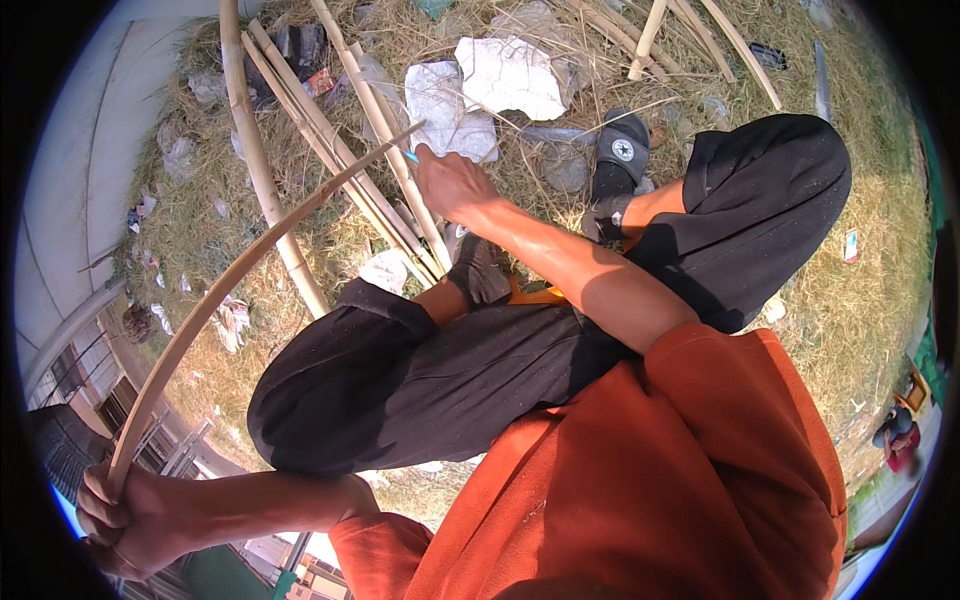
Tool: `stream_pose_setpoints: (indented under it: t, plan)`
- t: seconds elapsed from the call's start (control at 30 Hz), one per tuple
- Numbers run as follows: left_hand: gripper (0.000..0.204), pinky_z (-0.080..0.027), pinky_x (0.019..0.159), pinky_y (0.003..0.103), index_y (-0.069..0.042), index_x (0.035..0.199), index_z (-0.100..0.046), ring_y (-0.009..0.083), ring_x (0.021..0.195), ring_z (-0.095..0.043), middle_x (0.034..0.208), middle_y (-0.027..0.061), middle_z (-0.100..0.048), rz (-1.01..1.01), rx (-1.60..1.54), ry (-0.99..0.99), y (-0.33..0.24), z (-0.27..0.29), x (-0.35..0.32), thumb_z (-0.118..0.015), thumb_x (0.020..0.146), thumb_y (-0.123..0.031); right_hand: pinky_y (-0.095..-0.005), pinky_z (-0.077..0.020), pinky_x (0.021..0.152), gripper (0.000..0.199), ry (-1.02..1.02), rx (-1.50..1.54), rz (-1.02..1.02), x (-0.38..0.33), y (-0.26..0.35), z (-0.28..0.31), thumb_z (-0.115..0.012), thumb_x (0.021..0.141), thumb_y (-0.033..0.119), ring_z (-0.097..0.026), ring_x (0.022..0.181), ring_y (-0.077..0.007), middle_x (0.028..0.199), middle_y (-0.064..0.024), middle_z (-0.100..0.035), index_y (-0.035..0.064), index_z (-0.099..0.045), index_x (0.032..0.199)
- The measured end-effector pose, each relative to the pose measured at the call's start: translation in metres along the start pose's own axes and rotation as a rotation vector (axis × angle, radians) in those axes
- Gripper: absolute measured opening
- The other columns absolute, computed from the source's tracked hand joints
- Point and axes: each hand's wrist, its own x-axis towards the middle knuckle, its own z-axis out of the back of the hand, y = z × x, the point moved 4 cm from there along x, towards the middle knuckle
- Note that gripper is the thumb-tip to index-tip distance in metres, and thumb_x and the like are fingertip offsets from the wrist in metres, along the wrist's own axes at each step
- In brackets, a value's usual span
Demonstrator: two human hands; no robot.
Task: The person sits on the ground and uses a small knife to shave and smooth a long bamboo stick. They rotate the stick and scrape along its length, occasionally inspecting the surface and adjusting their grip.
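Note:
I sit with knees apart in black trousers and an orange shirt. My left hand, at the lower left, is closed around the near end of a long, thin, curved bamboo strip. The strip arcs up and to the right to its far tip by my right hand. That right hand reaches forward over my knees, fingers closed on a small light-blue stick-like object whose tip sits just beside the strip's far end. What the blue object is cannot be made out.
Several bamboo poles and split strips lie on dry straw ahead. White crumpled sheets and litter are scattered among them. My feet wear black sandals. A crouching person in red is at the far right edge.

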Motion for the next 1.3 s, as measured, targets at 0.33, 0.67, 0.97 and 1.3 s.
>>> stream_pose_setpoints:
  t: [0.33,0.67,0.97,1.3]
  plan:
    - [0.035,-0.026,0.046,0.025,-0.021,0.045,-0.020,0.0076,0.035,-0.021,0.040,-0.0074,-0.012,0.090,-0.388,0.210,-0.003,-0.004,-0.007,-0.046,0.067,-0.013,-0.0498,-0.0481,0.055,0.023,-0.123,0.063,0.249,-0.044,0.056,0.012,-0.049,0.086,0.011,-0.060,0.060,-0.0444,0.062,-0.0261,-0.057,-0.0053,-0.048,0.102]
    - [0.042,-0.026,0.045,0.024,-0.021,0.049,-0.017,0.0070,0.037,-0.015,0.042,-0.0084,-0.013,0.134,-0.290,0.377,0.010,-0.028,-0.006,-0.048,0.075,-0.010,-0.0510,-0.0512,0.064,0.022,-0.062,-0.086,0.238,-0.024,0.047,0.013,-0.046,0.085,0.008,-0.064,0.074,-0.0447,0.073,-0.0277,-0.062,-0.0039,-0.048,0.104]
    - [0.040,-0.024,0.041,0.025,-0.019,0.056,-0.022,0.0072,0.038,-0.014,0.044,-0.0060,-0.016,0.003,-0.247,0.365,0.005,-0.047,-0.024,-0.046,0.085,-0.007,-0.0505,-0.0500,0.063,0.020,-0.186,-0.172,-0.022,-0.027,-0.060,0.010,-0.044,0.088,0.009,-0.063,0.074,-0.0437,0.077,-0.0279,-0.062,-0.0059,-0.048,0.101]
    - [0.021,-0.032,0.047,0.031,-0.010,0.073,-0.040,0.0127,0.046,-0.021,0.054,-0.0001,-0.020,-0.178,0.024,0.030,0.007,-0.034,-0.012,-0.054,0.088,-0.005,-0.0511,-0.0470,0.055,0.026,-0.138,0.234,0.274,-0.061,0.089,0.022,-0.045,0.087,0.011,-0.060,0.060,-0.0448,0.060,-0.0274,-0.057,-0.0082,-0.048,0.104]
